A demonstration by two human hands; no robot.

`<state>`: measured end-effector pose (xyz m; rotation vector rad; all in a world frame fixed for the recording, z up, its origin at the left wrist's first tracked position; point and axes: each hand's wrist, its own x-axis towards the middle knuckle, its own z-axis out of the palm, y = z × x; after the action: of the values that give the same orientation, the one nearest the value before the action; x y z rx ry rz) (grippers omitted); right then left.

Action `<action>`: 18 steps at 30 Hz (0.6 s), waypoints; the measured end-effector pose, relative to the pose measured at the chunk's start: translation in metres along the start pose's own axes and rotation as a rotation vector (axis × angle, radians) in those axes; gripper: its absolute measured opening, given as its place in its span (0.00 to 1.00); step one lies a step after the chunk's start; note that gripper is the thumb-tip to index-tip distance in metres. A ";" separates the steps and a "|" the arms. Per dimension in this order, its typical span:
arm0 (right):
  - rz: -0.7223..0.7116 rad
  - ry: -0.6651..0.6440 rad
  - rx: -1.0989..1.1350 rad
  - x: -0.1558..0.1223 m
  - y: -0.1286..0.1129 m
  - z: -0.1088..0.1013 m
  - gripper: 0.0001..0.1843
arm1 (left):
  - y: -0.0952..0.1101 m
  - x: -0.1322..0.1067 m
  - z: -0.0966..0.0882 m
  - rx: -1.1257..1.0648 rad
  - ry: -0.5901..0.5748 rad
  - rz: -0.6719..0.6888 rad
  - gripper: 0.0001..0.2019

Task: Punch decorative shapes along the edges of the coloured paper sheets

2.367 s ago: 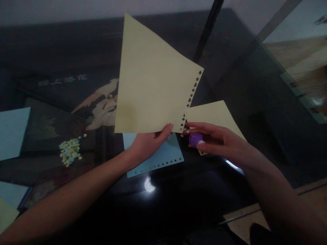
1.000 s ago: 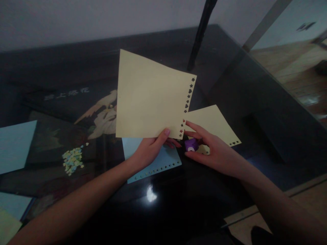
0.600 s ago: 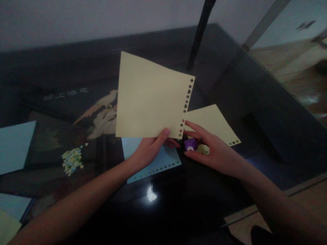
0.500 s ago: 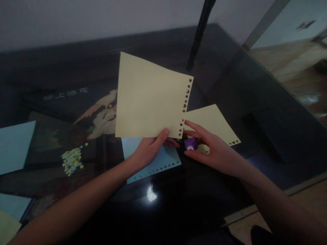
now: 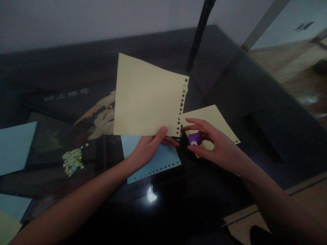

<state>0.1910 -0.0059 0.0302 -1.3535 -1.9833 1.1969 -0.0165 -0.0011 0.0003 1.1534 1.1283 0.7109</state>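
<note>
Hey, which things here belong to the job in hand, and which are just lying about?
In the job, it seems:
yellow sheet in left hand
purple punch in right hand
punched blue sheet
other punched yellow sheet
cutout pile

Apparently just lying about:
far-left blue sheet
lower-left yellow sheet

A dark, glossy bench (image 5: 230, 95) stands against a pale wall (image 5: 102, 20). A pale bird (image 5: 100, 107) is pictured on its surface, with white characters (image 5: 66, 95) to the upper left. A black pole (image 5: 200, 34) slants near the far edge; brownish floor (image 5: 293, 64) shows at right.
</note>
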 end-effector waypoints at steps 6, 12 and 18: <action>0.000 -0.020 -0.047 0.001 -0.002 0.000 0.31 | 0.000 0.000 0.001 -0.002 0.011 -0.004 0.22; -0.022 -0.043 -0.092 0.001 0.002 0.002 0.31 | 0.000 0.000 0.000 0.038 0.006 -0.014 0.23; -0.023 -0.032 -0.102 0.000 0.004 0.001 0.30 | 0.000 0.000 -0.001 0.042 0.008 -0.008 0.23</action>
<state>0.1918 -0.0056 0.0261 -1.3639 -2.1026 1.1275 -0.0170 -0.0006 0.0001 1.1818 1.1590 0.6885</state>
